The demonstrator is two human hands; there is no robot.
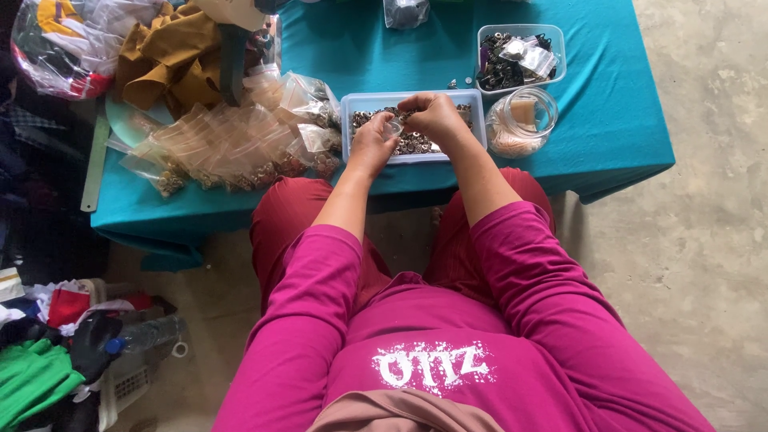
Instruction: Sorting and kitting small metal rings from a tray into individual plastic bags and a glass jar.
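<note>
Head view: small metal pieces in the shallow clear plastic tray (pixel 364 104) on the teal-covered table (pixel 608 120) are too tiny to identify, partly hidden by both hands. Left hand (pixel 372 144) grips a small clear plastic bag (pixel 392 128); right hand (pixel 436 116), fingers pinched, sits just above the bag's mouth, its contents unclear.

The person wears a magenta long-sleeved top; the sleeves are pushed up to about the elbows, leaving the forearms bare; across the chest runs a white speckled print of letters; below it lies a fold of dusty-pink cloth; the legs are covered by dark red trousers; the left hand (pixel 373 144) and right hand (pixel 436 118) are bare, without gloves.
</note>
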